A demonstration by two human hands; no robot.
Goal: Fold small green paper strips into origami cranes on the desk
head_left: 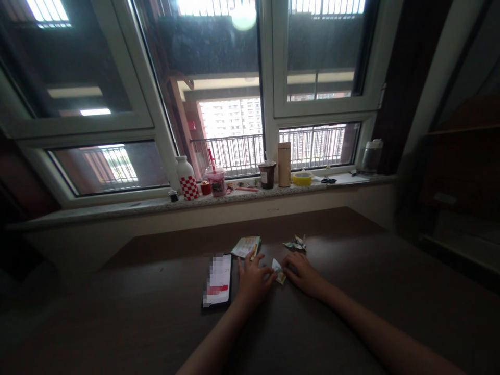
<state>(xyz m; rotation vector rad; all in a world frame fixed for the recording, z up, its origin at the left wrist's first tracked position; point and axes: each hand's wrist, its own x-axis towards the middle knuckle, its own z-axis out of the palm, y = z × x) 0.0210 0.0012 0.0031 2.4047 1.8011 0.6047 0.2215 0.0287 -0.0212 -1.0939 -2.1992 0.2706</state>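
Observation:
Both my hands rest on a dark brown table. A small folded piece of patterned paper lies between them. My left hand lies with its fingers spread, the thumb touching the paper. My right hand has its fingers curled, pressing on the paper's right side. A phone with a lit screen lies just left of my left hand. A stack of coloured paper sheets sits beyond my left hand. A small crumpled folded piece lies beyond my right hand.
A stone window sill runs behind the table. On it stand a white bottle with red checks, a pink drink cup, a dark cup, a tall tan flask, a yellow tape roll and a kettle.

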